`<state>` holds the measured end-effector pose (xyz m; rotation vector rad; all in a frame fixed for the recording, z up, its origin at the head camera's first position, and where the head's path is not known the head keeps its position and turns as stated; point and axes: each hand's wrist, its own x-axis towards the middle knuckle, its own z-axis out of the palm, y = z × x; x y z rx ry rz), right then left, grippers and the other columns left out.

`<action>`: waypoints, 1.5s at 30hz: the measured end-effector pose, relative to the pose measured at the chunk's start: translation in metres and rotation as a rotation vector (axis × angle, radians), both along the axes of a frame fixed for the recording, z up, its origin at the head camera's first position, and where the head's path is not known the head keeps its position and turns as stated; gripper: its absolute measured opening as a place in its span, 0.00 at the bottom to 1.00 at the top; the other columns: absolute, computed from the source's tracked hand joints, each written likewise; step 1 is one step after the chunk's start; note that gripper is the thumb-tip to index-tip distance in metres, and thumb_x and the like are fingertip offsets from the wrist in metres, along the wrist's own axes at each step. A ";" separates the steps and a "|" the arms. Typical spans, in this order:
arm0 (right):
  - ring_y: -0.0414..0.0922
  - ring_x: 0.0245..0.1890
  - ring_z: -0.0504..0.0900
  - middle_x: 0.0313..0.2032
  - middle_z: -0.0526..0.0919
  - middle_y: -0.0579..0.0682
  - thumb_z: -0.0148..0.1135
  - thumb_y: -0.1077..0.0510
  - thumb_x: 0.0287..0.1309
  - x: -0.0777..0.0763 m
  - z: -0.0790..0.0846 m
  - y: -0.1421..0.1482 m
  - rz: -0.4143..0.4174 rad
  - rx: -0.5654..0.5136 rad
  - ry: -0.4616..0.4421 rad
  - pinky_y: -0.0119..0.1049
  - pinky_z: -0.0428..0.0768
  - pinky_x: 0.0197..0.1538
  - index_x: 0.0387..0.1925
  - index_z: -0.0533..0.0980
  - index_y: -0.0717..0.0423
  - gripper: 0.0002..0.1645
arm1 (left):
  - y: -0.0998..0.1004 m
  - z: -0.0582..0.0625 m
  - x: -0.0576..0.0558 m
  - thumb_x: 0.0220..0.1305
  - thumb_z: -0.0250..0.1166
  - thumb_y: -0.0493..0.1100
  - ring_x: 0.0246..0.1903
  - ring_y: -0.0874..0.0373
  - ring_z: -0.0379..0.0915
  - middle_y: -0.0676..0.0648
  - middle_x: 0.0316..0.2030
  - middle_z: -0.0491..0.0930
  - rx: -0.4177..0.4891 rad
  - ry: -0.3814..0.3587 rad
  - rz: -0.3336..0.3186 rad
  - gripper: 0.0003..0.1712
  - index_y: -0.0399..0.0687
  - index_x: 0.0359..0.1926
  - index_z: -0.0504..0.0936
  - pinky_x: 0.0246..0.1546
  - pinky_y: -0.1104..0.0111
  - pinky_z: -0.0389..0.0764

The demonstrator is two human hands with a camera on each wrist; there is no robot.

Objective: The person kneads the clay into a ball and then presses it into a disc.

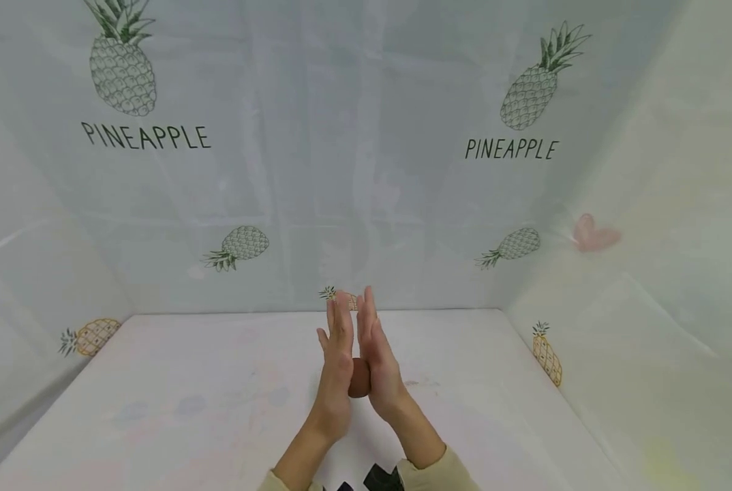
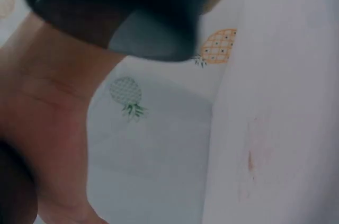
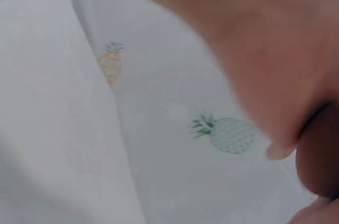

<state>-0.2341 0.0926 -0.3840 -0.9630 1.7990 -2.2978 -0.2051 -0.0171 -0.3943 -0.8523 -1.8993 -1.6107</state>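
Note:
A smooth brown ball (image 1: 359, 379), which looks like clay or dough, is held between my two palms above the white table. My left hand (image 1: 338, 348) presses it from the left, its fingers straight and pointing up and away. From the other side my right hand (image 1: 380, 361) presses with straight fingers too. Apart from the ball between them, the palms face each other closely. In the left wrist view, part of the dark ball (image 2: 16, 192) shows at the lower left edge. The right wrist view has the ball (image 3: 320, 152) at its right edge, against the palm.
The white table (image 1: 188, 436) bears faint coloured stains and a reddish-brown smear (image 1: 421, 383) right of the hands. Pale sheeting (image 1: 341, 170) printed with pineapples hangs behind and at both sides. Dark straps (image 1: 383, 477) show near the cuffs.

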 end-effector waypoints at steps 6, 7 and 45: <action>0.41 0.84 0.23 0.84 0.26 0.35 0.13 0.34 0.83 0.010 -0.006 -0.016 0.046 0.061 0.010 0.60 0.21 0.80 0.85 0.25 0.35 0.38 | -0.020 0.007 -0.006 0.83 0.22 0.63 0.82 0.57 0.09 0.61 0.85 0.22 0.090 -0.107 0.004 0.37 0.65 0.86 0.28 0.71 0.39 0.06; 0.41 0.84 0.23 0.84 0.26 0.35 0.13 0.34 0.83 0.013 -0.005 -0.018 0.047 0.058 0.016 0.60 0.22 0.80 0.85 0.25 0.36 0.38 | -0.023 0.008 -0.007 0.83 0.22 0.65 0.82 0.59 0.09 0.62 0.84 0.22 0.102 -0.123 0.010 0.37 0.66 0.86 0.28 0.71 0.40 0.06; 0.41 0.85 0.26 0.86 0.31 0.39 0.13 0.43 0.84 0.019 -0.001 -0.019 0.012 0.043 0.126 0.63 0.23 0.79 0.86 0.28 0.33 0.35 | -0.028 0.014 -0.007 0.81 0.20 0.68 0.81 0.65 0.08 0.66 0.84 0.22 0.145 -0.189 -0.042 0.38 0.70 0.85 0.28 0.72 0.44 0.05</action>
